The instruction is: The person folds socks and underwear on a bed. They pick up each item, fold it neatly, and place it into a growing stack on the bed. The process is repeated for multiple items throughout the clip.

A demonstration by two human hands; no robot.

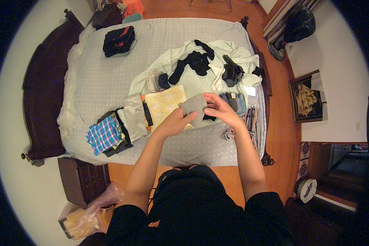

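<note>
A small grey cloth, perhaps a sock (195,107), is held up over the bed between both hands. My left hand (175,121) grips its left side, with the thumb across the front. The fingers of my right hand (216,109) are curled at its right edge; how firmly they hold it cannot be told. Beneath the hands lies a folded pale yellow cloth (163,103). Right of them sits a row of rolled dark and blue-grey garments (240,103). Loose black socks or garments (198,63) and a white cloth (216,77) lie farther back on a pale green blanket (160,66).
Folded clothes with a blue plaid shirt (104,135) lie at the left of the bed (92,73), beside a shiny grey folded cloth (136,115). A black folded pile (119,41) is at the back left. Hangers (253,126) lie near the right edge.
</note>
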